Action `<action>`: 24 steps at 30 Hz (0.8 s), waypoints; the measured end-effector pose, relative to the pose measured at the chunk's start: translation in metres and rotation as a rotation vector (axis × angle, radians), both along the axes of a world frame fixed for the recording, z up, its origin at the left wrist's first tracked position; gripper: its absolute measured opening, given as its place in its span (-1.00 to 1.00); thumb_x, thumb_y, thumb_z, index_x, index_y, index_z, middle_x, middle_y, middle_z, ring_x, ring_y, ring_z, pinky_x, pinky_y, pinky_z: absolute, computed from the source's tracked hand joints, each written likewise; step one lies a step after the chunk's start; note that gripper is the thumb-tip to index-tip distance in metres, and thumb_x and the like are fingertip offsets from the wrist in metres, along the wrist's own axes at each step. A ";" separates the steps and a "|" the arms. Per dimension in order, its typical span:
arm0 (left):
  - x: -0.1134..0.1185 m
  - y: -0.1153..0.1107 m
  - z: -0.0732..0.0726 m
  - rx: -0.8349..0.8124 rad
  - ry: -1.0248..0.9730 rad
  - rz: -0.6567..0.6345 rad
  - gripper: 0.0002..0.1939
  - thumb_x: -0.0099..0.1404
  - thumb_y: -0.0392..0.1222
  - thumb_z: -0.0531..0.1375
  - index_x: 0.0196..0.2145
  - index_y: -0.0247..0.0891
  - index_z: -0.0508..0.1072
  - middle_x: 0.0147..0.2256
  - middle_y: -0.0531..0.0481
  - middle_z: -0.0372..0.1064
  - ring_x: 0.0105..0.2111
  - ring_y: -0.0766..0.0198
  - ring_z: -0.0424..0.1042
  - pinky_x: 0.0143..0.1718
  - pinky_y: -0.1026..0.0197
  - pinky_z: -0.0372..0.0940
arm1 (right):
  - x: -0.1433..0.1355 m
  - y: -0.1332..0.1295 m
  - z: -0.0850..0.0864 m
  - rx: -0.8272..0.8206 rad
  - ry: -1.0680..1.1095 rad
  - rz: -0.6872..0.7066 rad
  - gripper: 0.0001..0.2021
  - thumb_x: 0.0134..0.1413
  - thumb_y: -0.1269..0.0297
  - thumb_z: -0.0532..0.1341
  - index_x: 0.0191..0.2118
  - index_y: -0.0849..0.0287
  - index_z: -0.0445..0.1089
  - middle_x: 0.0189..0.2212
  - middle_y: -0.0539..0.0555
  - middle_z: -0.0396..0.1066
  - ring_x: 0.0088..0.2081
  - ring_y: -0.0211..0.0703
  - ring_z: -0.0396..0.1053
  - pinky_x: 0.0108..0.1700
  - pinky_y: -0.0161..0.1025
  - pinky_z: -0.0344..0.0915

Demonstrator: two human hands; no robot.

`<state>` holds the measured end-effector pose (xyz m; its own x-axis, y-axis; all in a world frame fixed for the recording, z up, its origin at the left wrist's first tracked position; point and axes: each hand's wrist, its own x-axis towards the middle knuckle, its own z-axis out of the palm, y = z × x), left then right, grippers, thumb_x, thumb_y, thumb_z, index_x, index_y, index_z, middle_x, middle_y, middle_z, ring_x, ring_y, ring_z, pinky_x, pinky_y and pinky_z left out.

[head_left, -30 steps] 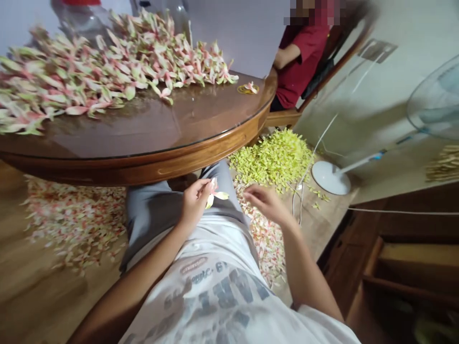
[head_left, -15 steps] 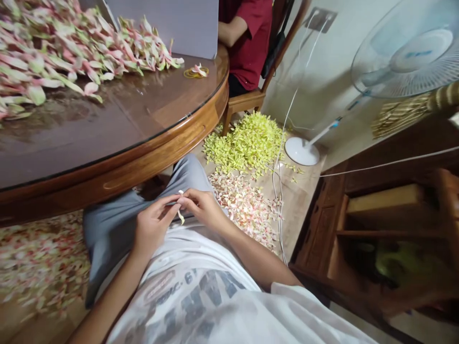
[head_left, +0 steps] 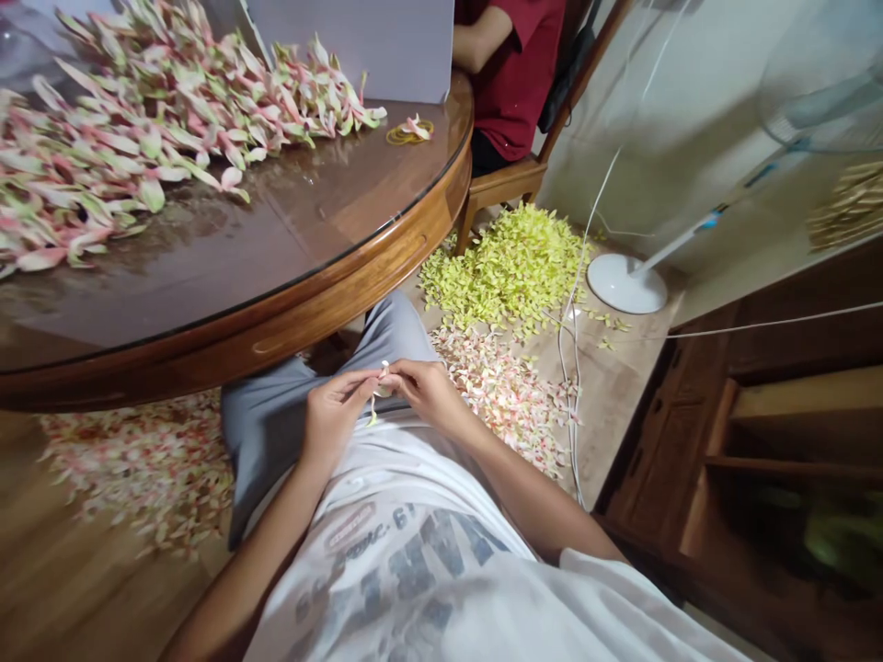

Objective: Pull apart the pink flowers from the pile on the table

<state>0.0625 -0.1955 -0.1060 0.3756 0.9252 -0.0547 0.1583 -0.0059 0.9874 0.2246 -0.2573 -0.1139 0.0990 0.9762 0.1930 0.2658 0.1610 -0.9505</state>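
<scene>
Over my lap, my left hand (head_left: 334, 411) and my right hand (head_left: 429, 393) meet fingertip to fingertip. Pinched between them is a small, slender leaf sprig (head_left: 373, 413); a whitish tip pokes up above the fingers and a pale yellow-green end hangs below. The fingers hide its middle. On the glass-topped round table (head_left: 276, 267), a big heap of pink, white and green leaf sprigs (head_left: 172, 119) spreads across the left side. A few yellow rubber bands (head_left: 398, 135) lie near the table's edge with one pinkish piece on them.
Yellow-green leaves (head_left: 514, 262) are piled on the floor, beside pinkish pieces (head_left: 503, 395); more pinkish pieces (head_left: 152, 460) lie at left. White cables (head_left: 569, 395) run past a fan base (head_left: 626, 283). A person in a red shirt (head_left: 514, 83) sits beyond the table. A wooden cabinet (head_left: 676, 441) stands right.
The view has swung left, so everything sits further right. Both hands still pinch the sprig together over the lap, with only slight finger movement.
</scene>
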 end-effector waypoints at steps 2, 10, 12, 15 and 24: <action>0.000 0.000 0.001 -0.015 -0.013 -0.006 -0.72 0.15 -0.04 0.39 -0.25 -0.27 0.62 -0.21 -0.13 0.60 -0.20 0.11 0.57 -0.08 0.15 0.43 | 0.001 0.001 -0.001 0.037 -0.019 -0.006 -0.66 0.34 0.08 0.12 -0.16 0.22 0.54 -0.36 0.07 0.54 -0.31 -0.20 0.45 -0.22 -0.36 0.26; 0.002 0.000 -0.001 -0.162 -0.107 -0.005 -0.65 0.15 -0.02 0.39 -0.18 -0.30 0.58 -0.26 -0.10 0.59 -0.28 0.20 0.54 -0.19 0.23 0.38 | 0.002 0.001 0.004 0.018 0.046 -0.027 -0.70 0.35 0.11 0.11 -0.19 0.22 0.47 -0.38 0.03 0.50 -0.33 -0.23 0.42 -0.21 -0.36 0.26; 0.002 0.002 -0.002 -0.203 -0.149 0.000 -0.65 0.15 -0.01 0.38 -0.19 -0.29 0.57 -0.27 -0.07 0.58 -0.30 0.24 0.52 -0.19 0.26 0.37 | 0.002 0.002 0.004 0.006 0.106 -0.009 -0.71 0.35 0.11 0.11 -0.19 0.22 0.46 -0.36 0.03 0.49 -0.32 -0.24 0.41 -0.19 -0.35 0.27; 0.002 0.004 -0.004 -0.263 -0.202 -0.001 -0.65 0.14 -0.01 0.38 -0.21 -0.31 0.56 -0.29 -0.05 0.55 -0.32 0.28 0.50 -0.20 0.28 0.35 | 0.001 0.004 0.003 -0.019 0.208 0.038 -0.71 0.33 0.09 0.13 -0.15 0.21 0.46 -0.32 0.05 0.49 -0.25 -0.21 0.43 -0.13 -0.32 0.29; 0.001 0.003 -0.003 -0.361 -0.311 0.000 -0.67 0.16 -0.03 0.39 -0.19 -0.28 0.54 -0.29 -0.02 0.53 -0.30 0.29 0.50 -0.20 0.29 0.34 | -0.001 0.006 -0.003 -0.052 0.329 0.061 -0.70 0.28 0.07 0.19 -0.06 0.19 0.48 -0.22 0.09 0.54 -0.18 -0.17 0.48 -0.10 -0.27 0.33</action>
